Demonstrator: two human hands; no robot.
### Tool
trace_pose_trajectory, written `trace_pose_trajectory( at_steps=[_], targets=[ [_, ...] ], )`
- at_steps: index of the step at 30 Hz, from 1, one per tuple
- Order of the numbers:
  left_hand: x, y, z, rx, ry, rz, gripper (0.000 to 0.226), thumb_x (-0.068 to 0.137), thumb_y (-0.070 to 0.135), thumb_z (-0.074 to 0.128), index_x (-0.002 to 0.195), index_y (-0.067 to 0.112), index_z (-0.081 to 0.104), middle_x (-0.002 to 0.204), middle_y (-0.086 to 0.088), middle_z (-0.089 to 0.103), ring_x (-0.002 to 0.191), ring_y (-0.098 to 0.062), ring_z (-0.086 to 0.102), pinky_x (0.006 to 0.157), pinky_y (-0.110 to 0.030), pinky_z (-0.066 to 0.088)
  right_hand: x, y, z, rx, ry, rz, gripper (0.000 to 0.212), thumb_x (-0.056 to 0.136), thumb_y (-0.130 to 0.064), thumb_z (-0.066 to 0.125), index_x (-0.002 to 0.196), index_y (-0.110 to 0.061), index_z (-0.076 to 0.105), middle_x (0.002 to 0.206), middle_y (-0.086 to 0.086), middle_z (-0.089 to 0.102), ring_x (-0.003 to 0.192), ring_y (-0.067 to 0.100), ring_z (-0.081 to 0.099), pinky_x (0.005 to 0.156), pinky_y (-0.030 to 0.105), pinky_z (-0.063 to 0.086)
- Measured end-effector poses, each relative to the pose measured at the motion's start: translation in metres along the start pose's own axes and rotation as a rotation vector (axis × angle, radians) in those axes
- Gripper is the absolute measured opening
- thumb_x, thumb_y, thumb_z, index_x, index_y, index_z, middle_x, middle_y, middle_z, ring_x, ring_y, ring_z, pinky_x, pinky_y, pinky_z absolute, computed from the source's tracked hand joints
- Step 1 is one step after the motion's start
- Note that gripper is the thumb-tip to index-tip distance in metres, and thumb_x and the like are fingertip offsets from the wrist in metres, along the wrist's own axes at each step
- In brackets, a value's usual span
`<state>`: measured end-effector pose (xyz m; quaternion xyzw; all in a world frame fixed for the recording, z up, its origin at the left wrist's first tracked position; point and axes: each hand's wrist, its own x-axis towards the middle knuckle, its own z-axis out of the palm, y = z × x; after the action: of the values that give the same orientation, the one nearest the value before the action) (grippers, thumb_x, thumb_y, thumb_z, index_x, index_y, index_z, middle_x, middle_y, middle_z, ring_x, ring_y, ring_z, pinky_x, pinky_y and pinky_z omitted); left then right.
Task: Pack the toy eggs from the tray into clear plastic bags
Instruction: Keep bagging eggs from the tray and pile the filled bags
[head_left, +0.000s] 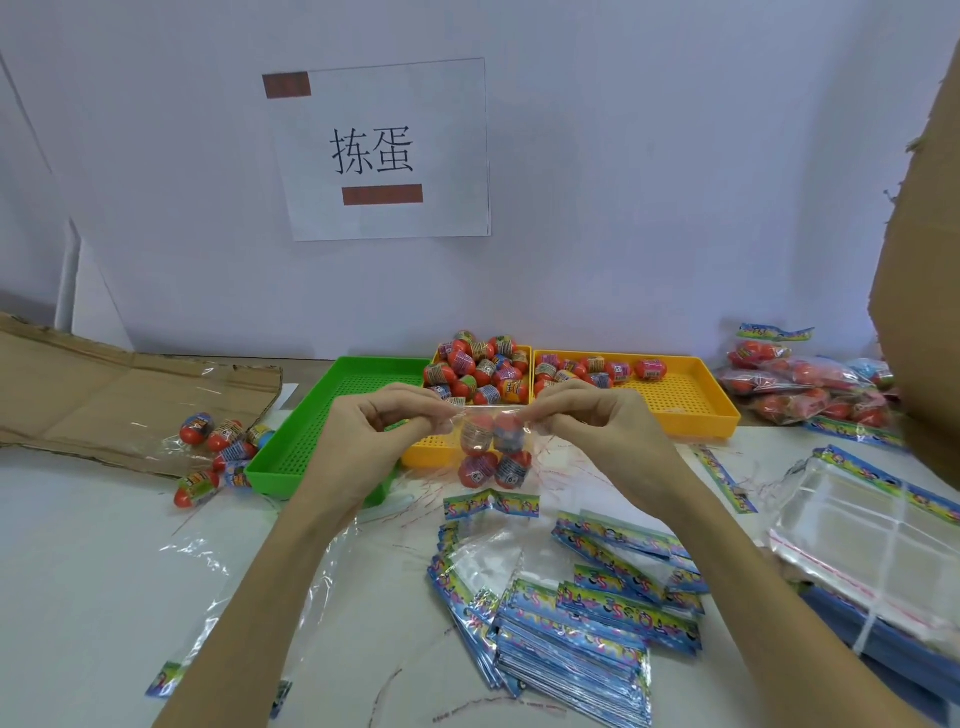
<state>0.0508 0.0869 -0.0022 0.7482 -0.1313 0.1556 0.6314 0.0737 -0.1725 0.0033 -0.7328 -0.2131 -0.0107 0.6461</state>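
I see the left hand (371, 441) and right hand (592, 423) pinching the clear bag (493, 452) between them, four toy eggs (477, 468) inside.

Bag in my hands: clear plastic bag (492, 451), held up by its top edge, four toy eggs (493, 470) inside, stacked two over two.
Yellow tray (691, 402): I see loose eggs (480, 371) heaped at its far left.

white table (104, 571), trays (675, 410), bag stacks (571, 639), cardboard (104, 400)
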Motion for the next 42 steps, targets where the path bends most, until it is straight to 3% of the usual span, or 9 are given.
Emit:
trace_pose_trajectory(
  at_steps=[5, 8, 15, 22, 26, 29, 32, 36, 42],
  targets=[
    [-0.001, -0.001, -0.003, 0.021, -0.066, -0.019, 0.025, 0.090, -0.003, 0.075, 0.090, 0.018, 0.087, 0.103, -0.002, 0.079, 0.107, -0.021, 0.073, 0.093, -0.029, 0.060, 0.002, 0.001, -0.001, -0.040, 0.042, -0.007, 0.041, 0.091, 0.015, 0.055, 0.089, -0.012, 0.085, 0.099, -0.001, 0.076, 0.100, 0.012, 0.069, 0.087, 0.025, 0.058],
    [-0.003, 0.000, -0.004, -0.009, -0.067, -0.026, 0.008, 0.088, 0.020, 0.080, 0.092, 0.017, 0.086, 0.105, -0.004, 0.078, 0.109, -0.026, 0.073, 0.095, -0.036, 0.060, 0.003, 0.005, 0.000, 0.003, 0.099, -0.024, 0.045, 0.092, 0.018, 0.047, 0.089, -0.009, 0.084, 0.098, 0.001, 0.078, 0.101, 0.017, 0.072, 0.088, 0.028, 0.060],
    [-0.002, -0.005, 0.010, -0.061, 0.100, 0.055, 0.017, 0.078, 0.016, 0.086, 0.093, 0.010, 0.083, 0.101, -0.002, 0.077, 0.092, -0.015, 0.075, 0.084, -0.019, 0.058, 0.002, 0.011, 0.015, 0.093, 0.116, -0.033, 0.013, 0.094, -0.010, 0.074, 0.105, -0.015, 0.080, 0.102, 0.000, 0.079, 0.102, 0.017, 0.074, 0.090, 0.026, 0.059],
    [-0.002, -0.004, 0.009, -0.086, 0.071, 0.048, 0.019, 0.082, 0.006, 0.087, 0.093, 0.013, 0.072, 0.106, -0.003, 0.072, 0.097, -0.017, 0.071, 0.090, -0.024, 0.055, 0.002, 0.004, 0.023, 0.160, 0.194, -0.009, 0.020, 0.092, -0.007, 0.076, 0.110, -0.014, 0.073, 0.102, 0.005, 0.077, 0.099, 0.019, 0.073, 0.087, 0.028, 0.059],
    [-0.006, 0.003, 0.012, 0.083, -0.025, 0.089, 0.034, 0.083, 0.036, 0.083, 0.111, 0.024, 0.067, 0.124, 0.006, 0.067, 0.115, -0.010, 0.064, 0.096, -0.021, 0.051, -0.001, -0.004, 0.023, 0.028, 0.064, -0.050, 0.023, 0.094, -0.004, 0.073, 0.114, -0.016, 0.072, 0.098, 0.001, 0.077, 0.096, 0.015, 0.073, 0.086, 0.027, 0.059],
    [-0.009, 0.005, 0.027, 0.059, -0.165, -0.022, 0.034, 0.085, 0.031, 0.088, 0.114, 0.021, 0.074, 0.110, -0.002, 0.075, 0.098, -0.015, 0.073, 0.078, -0.024, 0.059, -0.002, -0.007, 0.029, 0.006, 0.009, -0.107, 0.023, 0.092, -0.008, 0.076, 0.114, -0.015, 0.072, 0.100, 0.001, 0.078, 0.098, 0.016, 0.074, 0.089, 0.030, 0.060],
    [-0.010, 0.005, 0.033, 0.012, -0.085, -0.049, 0.017, 0.082, 0.026, 0.086, 0.097, 0.021, 0.079, 0.090, -0.006, 0.078, 0.078, -0.016, 0.074, 0.064, -0.025, 0.058, 0.000, -0.008, 0.030, -0.023, 0.108, -0.154, 0.025, 0.093, -0.021, 0.076, 0.118, -0.020, 0.072, 0.103, -0.008, 0.077, 0.100, 0.008, 0.073, 0.088, 0.023, 0.058],
    [-0.007, 0.005, 0.031, -0.136, 0.087, -0.164, 0.024, 0.079, 0.036, 0.084, 0.097, 0.020, 0.079, 0.098, -0.005, 0.079, 0.090, -0.027, 0.074, 0.084, -0.054, 0.060, 0.003, -0.005, 0.018, -0.090, 0.109, -0.018, 0.023, 0.097, -0.041, 0.067, 0.112, -0.025, 0.076, 0.103, -0.010, 0.076, 0.098, 0.006, 0.071, 0.085, 0.026, 0.059],
    [-0.007, 0.009, 0.030, -0.314, 0.041, -0.285, 0.025, 0.075, 0.031, 0.084, 0.093, 0.015, 0.078, 0.100, -0.016, 0.074, 0.091, -0.027, 0.072, 0.075, -0.044, 0.066, 0.003, 0.002, 0.021, -0.080, 0.139, 0.041, 0.009, 0.094, -0.027, 0.076, 0.089, -0.021, 0.082, 0.084, -0.005, 0.075, 0.080, 0.009, 0.071, 0.066, 0.023, 0.060]
  ],
)
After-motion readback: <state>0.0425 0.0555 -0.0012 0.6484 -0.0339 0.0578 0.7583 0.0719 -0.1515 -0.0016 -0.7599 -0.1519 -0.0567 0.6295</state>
